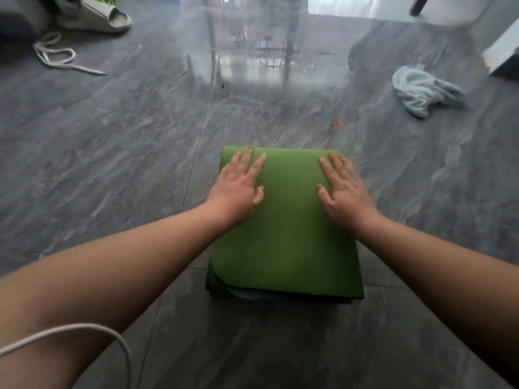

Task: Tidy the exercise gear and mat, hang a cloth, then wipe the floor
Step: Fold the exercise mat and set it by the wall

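Note:
A green exercise mat lies folded into a thick stack on the grey floor in front of me, its dark underside showing at the near edge. My left hand presses flat on the far left part of the top layer, fingers straight. My right hand presses flat on the far right part, fingers spread and slightly blurred. A crumpled pale blue cloth lies on the floor at the far right, apart from the mat.
A white rope lies looped on the floor at the far left, beside a pale slipper. A white cable hangs near my left forearm. A small red scrap sits beyond the mat. White furniture stands far right.

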Action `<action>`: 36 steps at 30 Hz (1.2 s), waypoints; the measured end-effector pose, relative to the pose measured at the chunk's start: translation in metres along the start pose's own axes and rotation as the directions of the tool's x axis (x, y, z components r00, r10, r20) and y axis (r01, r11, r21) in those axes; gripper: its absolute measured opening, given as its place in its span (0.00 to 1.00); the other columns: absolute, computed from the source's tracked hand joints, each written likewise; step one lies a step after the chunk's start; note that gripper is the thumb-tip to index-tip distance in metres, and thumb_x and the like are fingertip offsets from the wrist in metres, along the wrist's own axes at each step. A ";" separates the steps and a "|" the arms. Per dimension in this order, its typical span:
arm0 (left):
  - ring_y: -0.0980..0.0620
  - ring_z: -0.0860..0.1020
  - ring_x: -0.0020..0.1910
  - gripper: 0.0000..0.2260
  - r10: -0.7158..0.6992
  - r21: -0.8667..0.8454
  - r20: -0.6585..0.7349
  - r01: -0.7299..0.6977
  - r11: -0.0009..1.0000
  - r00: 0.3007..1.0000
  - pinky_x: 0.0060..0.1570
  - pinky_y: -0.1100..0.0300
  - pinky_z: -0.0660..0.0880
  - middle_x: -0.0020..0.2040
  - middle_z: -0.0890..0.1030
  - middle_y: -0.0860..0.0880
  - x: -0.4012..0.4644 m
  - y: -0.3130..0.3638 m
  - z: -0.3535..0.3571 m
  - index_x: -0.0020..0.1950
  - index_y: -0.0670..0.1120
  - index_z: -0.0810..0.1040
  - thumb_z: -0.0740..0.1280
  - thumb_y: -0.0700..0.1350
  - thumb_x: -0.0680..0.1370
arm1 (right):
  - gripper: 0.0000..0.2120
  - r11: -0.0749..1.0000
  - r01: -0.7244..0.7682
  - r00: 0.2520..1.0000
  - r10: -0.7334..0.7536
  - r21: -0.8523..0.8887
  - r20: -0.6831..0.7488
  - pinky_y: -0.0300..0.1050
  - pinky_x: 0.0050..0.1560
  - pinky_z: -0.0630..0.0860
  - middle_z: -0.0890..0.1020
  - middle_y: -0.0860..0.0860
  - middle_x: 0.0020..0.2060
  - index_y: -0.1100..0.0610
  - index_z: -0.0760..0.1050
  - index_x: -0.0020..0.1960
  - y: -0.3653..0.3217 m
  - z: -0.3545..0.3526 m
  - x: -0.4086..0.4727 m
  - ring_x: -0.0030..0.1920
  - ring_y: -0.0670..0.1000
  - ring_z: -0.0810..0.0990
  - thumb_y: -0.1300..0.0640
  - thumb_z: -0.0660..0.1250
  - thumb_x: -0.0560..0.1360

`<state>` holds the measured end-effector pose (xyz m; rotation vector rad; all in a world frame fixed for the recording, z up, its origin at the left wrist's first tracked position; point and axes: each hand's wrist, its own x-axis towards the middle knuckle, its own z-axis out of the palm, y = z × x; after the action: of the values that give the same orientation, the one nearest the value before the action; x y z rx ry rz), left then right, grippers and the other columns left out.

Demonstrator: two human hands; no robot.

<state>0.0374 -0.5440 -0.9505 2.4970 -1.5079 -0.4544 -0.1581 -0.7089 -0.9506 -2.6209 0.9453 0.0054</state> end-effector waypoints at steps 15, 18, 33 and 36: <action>0.49 0.28 0.76 0.28 -0.140 0.166 0.228 0.103 0.981 0.963 0.70 0.30 0.35 0.78 0.31 0.53 0.059 -0.010 0.070 0.76 0.63 0.33 0.44 0.64 0.81 | 0.34 0.978 -0.106 0.974 0.138 -0.179 0.179 0.53 0.77 0.34 0.35 0.49 0.79 0.47 0.35 0.80 0.027 0.081 0.034 0.78 0.49 0.33 0.38 0.46 0.80; 0.50 0.32 0.77 0.27 -0.148 0.122 0.252 0.120 0.985 0.956 0.71 0.31 0.36 0.79 0.35 0.54 0.073 -0.016 0.070 0.77 0.64 0.37 0.44 0.63 0.81 | 0.34 0.982 -0.115 0.969 0.145 -0.152 0.199 0.54 0.77 0.35 0.35 0.48 0.79 0.46 0.36 0.80 0.029 0.085 0.041 0.78 0.49 0.33 0.37 0.47 0.80; 0.50 0.29 0.76 0.28 -0.143 0.130 0.242 0.114 0.985 0.960 0.69 0.30 0.34 0.78 0.31 0.54 0.067 -0.016 0.079 0.77 0.63 0.34 0.45 0.62 0.81 | 0.37 0.986 -0.019 0.970 0.059 -0.168 0.236 0.49 0.76 0.33 0.30 0.52 0.77 0.49 0.31 0.78 0.026 0.100 -0.088 0.75 0.48 0.25 0.34 0.43 0.78; 0.48 0.29 0.76 0.30 -0.133 0.136 0.211 0.106 0.985 0.968 0.69 0.30 0.33 0.78 0.30 0.52 0.058 -0.012 0.077 0.77 0.61 0.32 0.46 0.63 0.81 | 0.38 0.987 -0.026 0.977 0.058 -0.157 0.203 0.49 0.76 0.34 0.31 0.52 0.77 0.49 0.33 0.79 0.027 0.109 -0.087 0.75 0.49 0.26 0.34 0.45 0.78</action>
<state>0.0455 -0.5904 -1.0353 2.7224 -1.5072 -0.6976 -0.2300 -0.6392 -1.0508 -2.6713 0.9607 0.3696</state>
